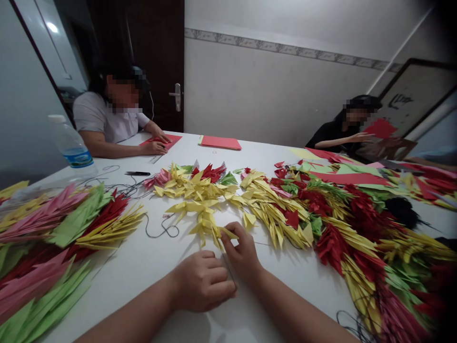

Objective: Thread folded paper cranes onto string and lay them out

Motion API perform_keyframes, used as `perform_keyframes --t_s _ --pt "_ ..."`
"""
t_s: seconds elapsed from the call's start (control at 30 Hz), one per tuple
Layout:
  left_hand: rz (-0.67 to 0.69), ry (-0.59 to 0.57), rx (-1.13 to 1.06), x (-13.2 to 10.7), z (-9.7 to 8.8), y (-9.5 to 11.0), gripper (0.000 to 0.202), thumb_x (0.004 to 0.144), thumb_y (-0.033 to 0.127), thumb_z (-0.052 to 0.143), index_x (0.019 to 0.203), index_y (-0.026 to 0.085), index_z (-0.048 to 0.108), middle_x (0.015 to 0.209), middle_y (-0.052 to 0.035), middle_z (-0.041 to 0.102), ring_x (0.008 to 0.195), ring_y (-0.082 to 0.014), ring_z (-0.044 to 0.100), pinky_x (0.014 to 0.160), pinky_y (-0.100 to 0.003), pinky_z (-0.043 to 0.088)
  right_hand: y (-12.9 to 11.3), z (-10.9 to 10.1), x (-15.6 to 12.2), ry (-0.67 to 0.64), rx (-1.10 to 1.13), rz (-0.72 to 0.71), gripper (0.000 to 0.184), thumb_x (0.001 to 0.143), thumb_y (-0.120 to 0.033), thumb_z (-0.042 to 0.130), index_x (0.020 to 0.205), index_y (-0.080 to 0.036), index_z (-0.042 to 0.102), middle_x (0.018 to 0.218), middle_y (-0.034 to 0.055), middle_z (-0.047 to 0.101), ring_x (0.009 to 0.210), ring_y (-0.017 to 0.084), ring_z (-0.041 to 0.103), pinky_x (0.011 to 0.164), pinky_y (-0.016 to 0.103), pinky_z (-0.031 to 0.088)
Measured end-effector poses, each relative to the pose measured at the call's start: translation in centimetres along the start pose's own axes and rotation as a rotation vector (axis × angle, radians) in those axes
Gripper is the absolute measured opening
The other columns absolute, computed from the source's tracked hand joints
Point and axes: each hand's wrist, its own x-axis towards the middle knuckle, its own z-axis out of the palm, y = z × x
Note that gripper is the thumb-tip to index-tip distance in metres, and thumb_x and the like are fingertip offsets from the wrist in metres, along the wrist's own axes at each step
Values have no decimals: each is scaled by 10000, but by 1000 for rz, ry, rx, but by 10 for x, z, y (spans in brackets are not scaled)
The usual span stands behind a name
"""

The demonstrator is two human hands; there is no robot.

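My right hand (243, 250) pinches a small yellow folded paper crane (214, 231) between thumb and fingers, at the near end of a cluster of yellow cranes. Just to its left, my left hand (205, 281) is closed in a fist. A thin dark thread (229, 267) runs from beside the yellow crane down to the fingers of my left hand, which grip it. More yellow folded cranes (194, 190) lie just beyond both hands. My left fingertips are curled away from view.
Long strings of colored folded paper (103, 224) lie at left, with a larger heap (342, 233) at right. Dark thread (162, 233), a black tool (138, 173), a water bottle (76, 152) and red paper (220, 142) are on the table. Two people sit across, handling red paper.
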Motion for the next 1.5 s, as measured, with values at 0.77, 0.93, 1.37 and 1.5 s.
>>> perform_keyframes --t_s 0.77,0.93,1.37,1.5 --pt "-937 165 -241 -16 7 -25 274 865 325 336 745 172 529 711 -25 575 714 -155 531 674 -267 404 4 1 1 -91 129 16 108 786 -257 496 736 -205 416 586 -29 472 509 100 458 430 199 363" --pt "-1035 230 -445 -15 5 -24 264 854 364 371 717 180 501 667 9 557 644 -128 526 622 -227 394 10 3 2 -78 318 95 76 785 -240 500 849 -204 483 684 -7 525 566 107 501 517 225 432" --pt "-1096 291 -556 -15 5 -25 281 850 394 387 741 170 516 678 12 549 659 -121 524 629 -223 397 3 -1 8 -111 422 246 228 684 -357 639 663 -184 493 582 -37 438 506 82 397 439 194 318" --pt "-1066 308 -569 -16 6 -25 279 859 393 377 752 173 510 696 11 547 673 -119 522 641 -222 399 3 0 8 -117 435 299 286 652 -389 670 640 -184 470 536 -55 399 468 68 348 412 188 275"
